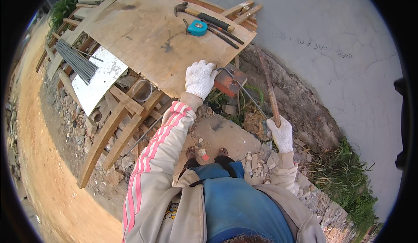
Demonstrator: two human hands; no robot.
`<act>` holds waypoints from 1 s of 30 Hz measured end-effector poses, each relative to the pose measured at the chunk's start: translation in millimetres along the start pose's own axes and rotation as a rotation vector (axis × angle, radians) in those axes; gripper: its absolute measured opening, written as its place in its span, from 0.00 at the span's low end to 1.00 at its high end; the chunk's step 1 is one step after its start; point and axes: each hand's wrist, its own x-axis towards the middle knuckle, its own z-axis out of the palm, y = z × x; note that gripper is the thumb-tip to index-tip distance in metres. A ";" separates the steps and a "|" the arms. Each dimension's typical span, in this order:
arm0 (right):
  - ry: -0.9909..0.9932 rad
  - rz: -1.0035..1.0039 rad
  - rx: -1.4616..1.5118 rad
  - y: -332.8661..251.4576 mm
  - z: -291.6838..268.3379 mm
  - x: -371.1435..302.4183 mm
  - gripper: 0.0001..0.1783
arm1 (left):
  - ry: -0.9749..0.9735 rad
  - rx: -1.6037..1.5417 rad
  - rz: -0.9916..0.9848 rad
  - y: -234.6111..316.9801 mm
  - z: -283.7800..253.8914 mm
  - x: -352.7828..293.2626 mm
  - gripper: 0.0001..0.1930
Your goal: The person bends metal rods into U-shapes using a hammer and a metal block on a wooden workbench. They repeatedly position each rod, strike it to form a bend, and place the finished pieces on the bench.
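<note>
My left hand (200,80), in a white knit glove, is closed at the near right corner of a plywood sheet (143,34), on a thin steel rod (250,96). The rod curves just right of that hand and slants down toward my right hand. A stretch of rod also shows left of my left forearm; the forearm hides any join. My right hand (281,134), gloved too, grips the lower end of a rusty bar (267,84) pointing up and away. Whether it also holds the rod's end I cannot tell. A reddish block (229,81) sits under the curve.
On the plywood lie a claw hammer (209,17), a teal tape measure (197,28) and black-handled pliers or cutters (224,36). Several cut rods (76,60) rest on the left, by a white board (99,80). Timber beams (106,143), rubble (265,160) and a grey wall (344,69) surround me.
</note>
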 end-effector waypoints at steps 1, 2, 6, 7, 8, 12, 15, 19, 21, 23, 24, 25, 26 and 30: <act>-0.017 -0.024 -0.014 1.5 -0.7 1.6 0.16 | 0.035 -0.003 0.013 -1.3 7.1 2.6 0.10; -0.033 -0.045 -0.025 3.1 -1.4 2.0 0.16 | 0.042 -0.006 0.019 -4.2 11.5 3.7 0.10; 0.012 -0.243 -0.186 4.3 -21.1 1.3 0.20 | 0.053 0.011 0.036 -7.8 18.0 0.0 0.09; 0.034 -0.313 -0.241 2.1 -30.8 1.9 0.22 | 0.050 0.013 0.035 -7.4 17.8 0.0 0.09; -0.018 -0.260 -0.210 -1.1 -44.5 2.7 0.22 | 0.049 0.015 0.033 -6.9 16.8 -0.5 0.09; -0.171 -0.225 -0.217 -14.8 -111.4 7.4 0.21 | 0.064 -0.002 0.034 -4.7 13.6 -0.6 0.10; -0.259 -0.226 -0.161 -10.5 -139.2 14.8 0.19 | 0.080 0.023 0.039 -4.7 14.4 -2.7 0.10; -0.338 -0.322 -0.313 14.5 -141.5 44.8 0.17 | 0.087 0.031 0.039 -5.1 16.6 -3.9 0.09; -0.301 -0.425 -0.451 28.1 -139.0 63.9 0.19 | 0.077 0.046 0.019 -4.6 16.6 -5.5 0.10; -0.323 -0.415 -0.579 35.4 -139.9 87.8 0.21 | 0.070 0.035 0.024 -4.9 15.1 -4.5 0.10; -0.311 -0.433 -0.597 37.3 -140.3 99.7 0.24 | 0.062 0.028 0.022 -5.2 14.8 -3.8 0.11; -0.323 -0.454 -0.614 37.7 -141.4 111.9 0.25 | 0.065 0.018 0.025 -5.3 14.7 -3.7 0.11; -0.336 -0.469 -0.635 36.3 -142.3 124.7 0.25 | 0.070 0.008 0.027 -5.6 14.4 -3.7 0.11; -0.367 -0.566 -0.714 23.9 -141.2 167.9 0.27 | 0.092 0.011 0.045 -5.2 14.6 -3.6 0.11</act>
